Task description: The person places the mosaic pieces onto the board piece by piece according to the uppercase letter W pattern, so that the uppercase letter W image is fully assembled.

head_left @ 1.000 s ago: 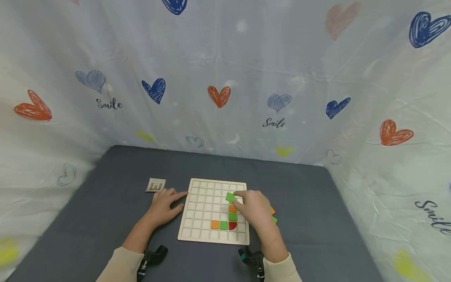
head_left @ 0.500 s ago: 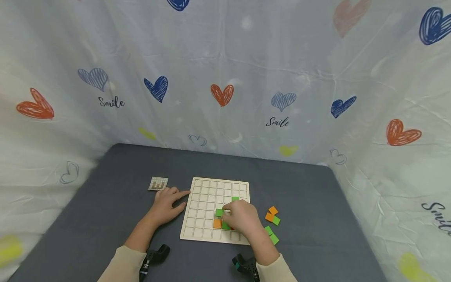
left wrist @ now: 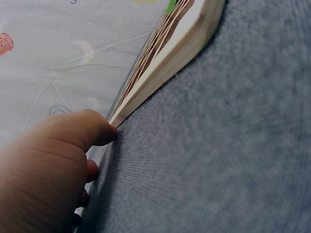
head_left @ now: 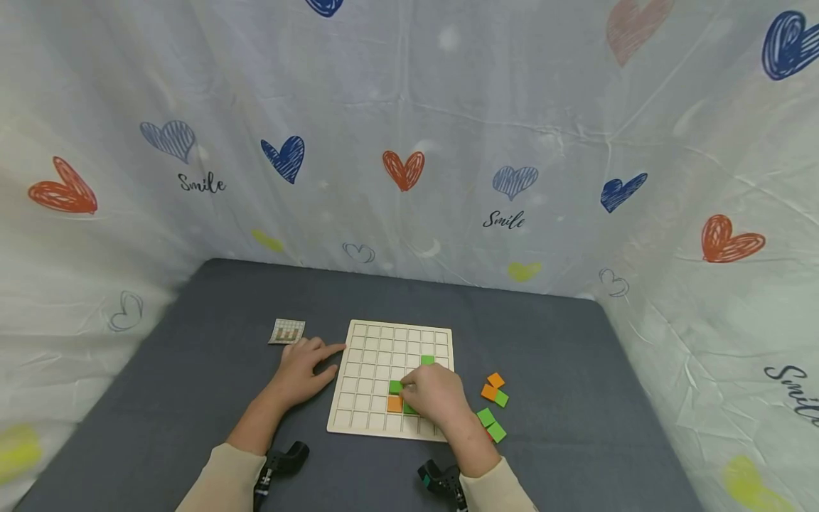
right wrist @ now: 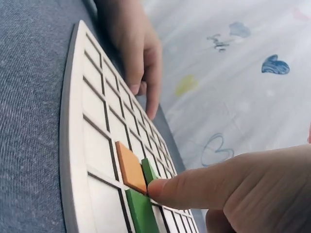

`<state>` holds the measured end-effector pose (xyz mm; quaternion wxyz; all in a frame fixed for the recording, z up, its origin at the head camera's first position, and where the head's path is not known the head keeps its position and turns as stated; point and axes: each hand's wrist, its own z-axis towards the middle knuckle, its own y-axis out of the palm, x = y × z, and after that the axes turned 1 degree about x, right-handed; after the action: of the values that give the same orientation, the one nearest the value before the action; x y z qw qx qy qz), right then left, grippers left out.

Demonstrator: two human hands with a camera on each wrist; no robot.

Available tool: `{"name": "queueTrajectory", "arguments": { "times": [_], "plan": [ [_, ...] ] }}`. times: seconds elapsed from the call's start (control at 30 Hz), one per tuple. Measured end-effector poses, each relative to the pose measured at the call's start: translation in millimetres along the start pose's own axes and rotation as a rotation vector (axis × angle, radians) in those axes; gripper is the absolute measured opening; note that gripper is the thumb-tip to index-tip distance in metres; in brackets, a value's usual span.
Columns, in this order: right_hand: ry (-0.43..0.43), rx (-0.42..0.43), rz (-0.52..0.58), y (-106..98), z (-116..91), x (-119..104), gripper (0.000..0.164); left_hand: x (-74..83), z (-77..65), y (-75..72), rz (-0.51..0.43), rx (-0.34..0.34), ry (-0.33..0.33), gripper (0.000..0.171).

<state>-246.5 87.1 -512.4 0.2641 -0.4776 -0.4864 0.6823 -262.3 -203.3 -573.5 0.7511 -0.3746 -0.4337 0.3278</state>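
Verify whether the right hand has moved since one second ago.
Yes: judged against the board in the head view, the right hand has moved leftward and toward the board's near edge.

Board [head_left: 368,355]: one, pale wood, square grid of recessed cells, raised rim; lying flat, mid-tabletop [head_left: 576,398].
Green tile [head_left: 394,387]: one, flat, square, partly covered; just beyond the orange tile, full seating not discernible.
Orange tile [head_left: 394,404]: one, flat, square; near part of the board.
Second green tile [right wrist: 141,211]: one, right of the orange, partly covered.
Third green tile [head_left: 427,360]: one, farther, toward right edge.
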Motion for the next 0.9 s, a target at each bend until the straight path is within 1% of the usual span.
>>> {"name": "queueTrajectory", "arguments": {
  "times": [0.1,0.23,0.33,0.43,0.53,0.67,0.73,0.9],
  "plan": [
    [0.005,0.017,0.006,1,1,1,0.011,-0.5,0.3,0.2,-0.001,0.001,-0.001,0.042],
    [0.014,0.03,0.025,3,1,4,0.013,-2.1,0.9,1.5,0.003,0.003,-0.005,0.042],
    [0.021,0.025,0.049,3,1,5,0.014,-3.1,1.3,2.8,0.007,0.004,-0.008,0.042],
    [0.015,0.022,0.041,0,1,7,0.014,-3.7,1.2,4.0,0.008,0.005,-0.011,0.042],
    [0.022,0.025,0.037,-5,1,9,0.015,-4.1,0.9,4.9,0.01,0.005,-0.012,0.042],
    [0.06,0.047,0.045,-14,1,18,0.019,-4.4,0.7,5.5,0.012,0.004,-0.011,0.042],
    [0.071,0.071,0.044,-19,1,24,0.021,-4.6,0.6,5.6,0.01,0.002,-0.011,0.042],
    [0.1,0.136,0.096,-34,-1,40,0.02,-5.1,0.9,4.9,0.013,-0.001,-0.013,0.041]
  ]
}}
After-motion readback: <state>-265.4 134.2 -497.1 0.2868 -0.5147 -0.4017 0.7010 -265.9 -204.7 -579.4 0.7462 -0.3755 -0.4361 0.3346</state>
